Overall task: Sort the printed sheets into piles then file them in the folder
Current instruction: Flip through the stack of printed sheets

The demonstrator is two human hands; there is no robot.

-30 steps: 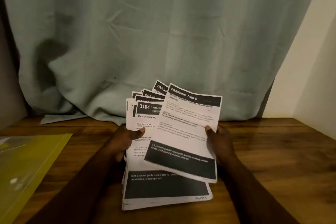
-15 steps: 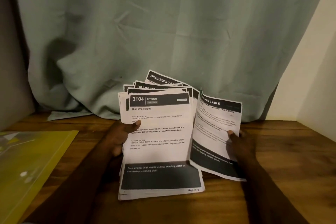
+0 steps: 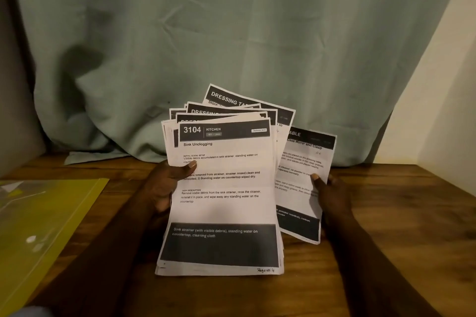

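Wooden table [image 3: 391,213]: sheet [image 3: 301,162] partly behind stack [image 3: 224,208]

Passage over table [image 3: 401,229] right of sheets [image 3: 224,188]; folder [image 3: 43,226] lies left; curtain [image 3: 231,33] closes rear, wall [image 3: 443,90] far right.

Dim warm light, soft wide-angle blur

I see a wooden tabletop [image 3: 386,213]. A yellow folder [image 3: 46,226] lies flat on its left side, and the curtain [image 3: 103,154] hem rests along its far edge.
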